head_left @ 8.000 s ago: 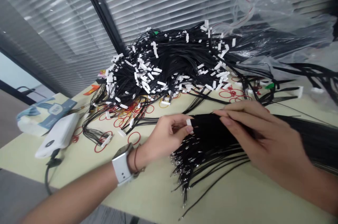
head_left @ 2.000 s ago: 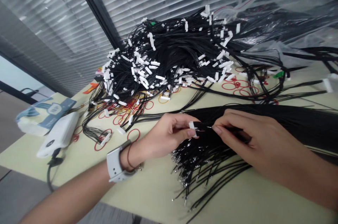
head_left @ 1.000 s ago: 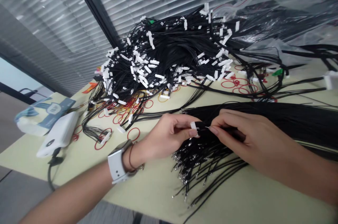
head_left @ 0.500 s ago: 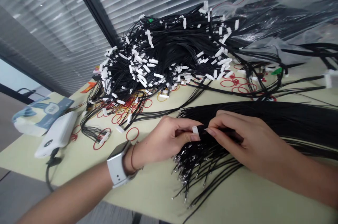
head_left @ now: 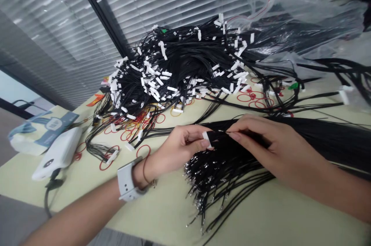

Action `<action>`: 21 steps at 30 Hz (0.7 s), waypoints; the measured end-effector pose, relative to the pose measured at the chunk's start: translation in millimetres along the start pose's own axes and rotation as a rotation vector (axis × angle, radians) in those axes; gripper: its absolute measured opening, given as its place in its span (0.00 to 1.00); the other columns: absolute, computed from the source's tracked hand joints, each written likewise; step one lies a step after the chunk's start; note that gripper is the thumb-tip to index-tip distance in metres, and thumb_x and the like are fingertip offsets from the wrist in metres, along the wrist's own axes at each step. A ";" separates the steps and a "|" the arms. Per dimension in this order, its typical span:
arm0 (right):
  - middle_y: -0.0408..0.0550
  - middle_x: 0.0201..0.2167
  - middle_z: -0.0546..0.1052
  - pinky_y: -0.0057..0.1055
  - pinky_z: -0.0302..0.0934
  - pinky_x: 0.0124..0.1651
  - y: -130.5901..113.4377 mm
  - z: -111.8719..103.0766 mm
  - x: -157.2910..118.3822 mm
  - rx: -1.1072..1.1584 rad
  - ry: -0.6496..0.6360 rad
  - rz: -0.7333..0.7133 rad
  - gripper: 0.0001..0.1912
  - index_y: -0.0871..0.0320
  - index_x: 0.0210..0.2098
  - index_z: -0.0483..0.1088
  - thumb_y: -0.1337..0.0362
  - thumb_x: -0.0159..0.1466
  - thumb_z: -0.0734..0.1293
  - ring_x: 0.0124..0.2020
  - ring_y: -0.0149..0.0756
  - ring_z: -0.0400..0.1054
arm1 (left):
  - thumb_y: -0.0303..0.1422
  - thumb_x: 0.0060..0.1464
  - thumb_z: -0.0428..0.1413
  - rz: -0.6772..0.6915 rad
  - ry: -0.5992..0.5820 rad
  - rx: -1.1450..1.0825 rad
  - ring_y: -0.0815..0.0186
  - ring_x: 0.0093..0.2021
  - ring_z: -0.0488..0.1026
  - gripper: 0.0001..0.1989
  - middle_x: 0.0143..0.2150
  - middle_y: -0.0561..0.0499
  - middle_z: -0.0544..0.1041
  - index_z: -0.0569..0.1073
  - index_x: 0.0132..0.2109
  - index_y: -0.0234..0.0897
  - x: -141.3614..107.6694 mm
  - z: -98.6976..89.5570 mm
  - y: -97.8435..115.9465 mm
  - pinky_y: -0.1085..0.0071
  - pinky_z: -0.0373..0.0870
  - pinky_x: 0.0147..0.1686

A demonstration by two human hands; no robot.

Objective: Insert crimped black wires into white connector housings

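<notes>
Between the thumb and fingers of my left hand is a small white connector housing. Just to its right, my right hand pinches a thin black wire near its metal-tipped end. Whether the wire touches the housing I cannot make out. Under both hands lies a thick bundle of loose black wires, their crimped metal ends fanned toward the left and front. The bundle runs off to the right beneath my right hand.
Behind my hands rises a heap of black cables with white connectors. Red rubber bands lie scattered on the pale table. At left are a white power bank with a cable and a tissue pack. Clear plastic bags sit at back right.
The view has shifted slightly. My right hand has drawn back a little from the connector housing, and more of the black wire shows between the two hands. Both hands keep their pinch.
</notes>
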State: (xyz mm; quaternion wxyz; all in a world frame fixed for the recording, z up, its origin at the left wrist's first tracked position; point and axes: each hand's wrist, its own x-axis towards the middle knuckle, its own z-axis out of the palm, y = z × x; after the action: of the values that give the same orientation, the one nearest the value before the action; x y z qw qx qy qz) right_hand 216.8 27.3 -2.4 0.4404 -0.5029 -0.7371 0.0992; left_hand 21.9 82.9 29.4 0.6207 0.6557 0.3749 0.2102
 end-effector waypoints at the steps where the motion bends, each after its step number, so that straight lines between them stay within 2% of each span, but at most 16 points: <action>1: 0.43 0.33 0.72 0.17 0.60 0.34 -1.0 -1.2 -0.9 -0.040 0.083 -0.046 0.09 0.58 0.32 0.70 0.63 0.64 0.60 0.33 0.19 0.66 | 0.29 0.51 0.58 -0.005 0.002 -0.002 0.81 0.32 0.73 0.10 0.33 0.50 0.76 0.72 0.41 0.27 0.5 -0.3 0.4 0.88 0.69 0.36; 3: 0.43 0.34 0.71 0.18 0.61 0.38 -4.2 -2.5 -3.6 -0.157 0.254 -0.184 0.05 0.57 0.34 0.69 0.68 0.63 0.61 0.35 0.19 0.66 | 0.29 0.51 0.57 -0.017 0.003 -0.011 0.81 0.32 0.72 0.10 0.33 0.49 0.76 0.72 0.41 0.27 1.1 -1.0 0.4 0.88 0.69 0.35; 4: 0.43 0.34 0.71 0.18 0.60 0.39 -6.1 -2.3 -5.0 -0.212 0.299 -0.253 0.06 0.57 0.35 0.69 0.71 0.62 0.61 0.35 0.19 0.66 | 0.28 0.51 0.57 -0.022 -0.002 -0.023 0.81 0.32 0.72 0.10 0.32 0.50 0.76 0.72 0.41 0.27 1.3 -1.5 0.1 0.88 0.68 0.34; 6: 0.42 0.33 0.72 0.18 0.59 0.37 -9.4 -0.3 -7.4 -0.287 0.294 -0.353 0.08 0.57 0.37 0.69 0.73 0.62 0.61 0.34 0.18 0.66 | 0.28 0.51 0.58 -0.017 -0.023 -0.056 0.81 0.31 0.72 0.10 0.31 0.50 0.76 0.72 0.41 0.27 1.7 -2.8 -0.9 0.88 0.68 0.33; 8: 0.41 0.32 0.73 0.18 0.59 0.35 -10.3 3.3 -8.9 -0.329 0.228 -0.406 0.07 0.58 0.37 0.69 0.71 0.62 0.61 0.33 0.18 0.67 | 0.28 0.51 0.58 -0.003 -0.043 -0.085 0.81 0.31 0.71 0.10 0.31 0.51 0.75 0.72 0.41 0.28 2.1 -3.9 -2.2 0.88 0.68 0.32; 13: 0.41 0.31 0.73 0.17 0.61 0.37 -2.6 9.7 -10.6 -0.350 0.149 -0.397 0.10 0.59 0.33 0.71 0.71 0.64 0.58 0.36 0.18 0.67 | 0.27 0.52 0.57 -0.015 -0.051 -0.098 0.81 0.31 0.72 0.11 0.31 0.52 0.75 0.72 0.43 0.29 2.4 -3.9 -3.1 0.88 0.68 0.32; 18: 0.46 0.31 0.72 0.23 0.61 0.36 2.5 10.6 -12.8 -0.312 0.050 -0.319 0.14 0.60 0.35 0.73 0.69 0.65 0.55 0.34 0.22 0.65 | 0.27 0.52 0.56 -0.007 -0.046 -0.037 0.81 0.31 0.71 0.09 0.30 0.52 0.75 0.72 0.42 0.28 1.4 -2.0 -1.1 0.88 0.67 0.33; 21: 0.47 0.30 0.71 0.23 0.61 0.35 1.6 11.0 -12.1 -0.286 0.037 -0.308 0.15 0.60 0.34 0.73 0.69 0.66 0.55 0.32 0.23 0.64 | 0.26 0.52 0.56 -0.015 -0.038 -0.027 0.81 0.31 0.72 0.09 0.30 0.52 0.75 0.72 0.41 0.28 0.3 -0.7 0.1 0.87 0.68 0.34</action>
State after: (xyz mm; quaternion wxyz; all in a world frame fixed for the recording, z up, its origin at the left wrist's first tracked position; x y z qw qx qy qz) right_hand 210.9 21.3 -16.5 0.3880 -0.4436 -0.8035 -0.0842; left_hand 21.6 83.6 29.6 0.6380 0.6485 0.3650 0.1981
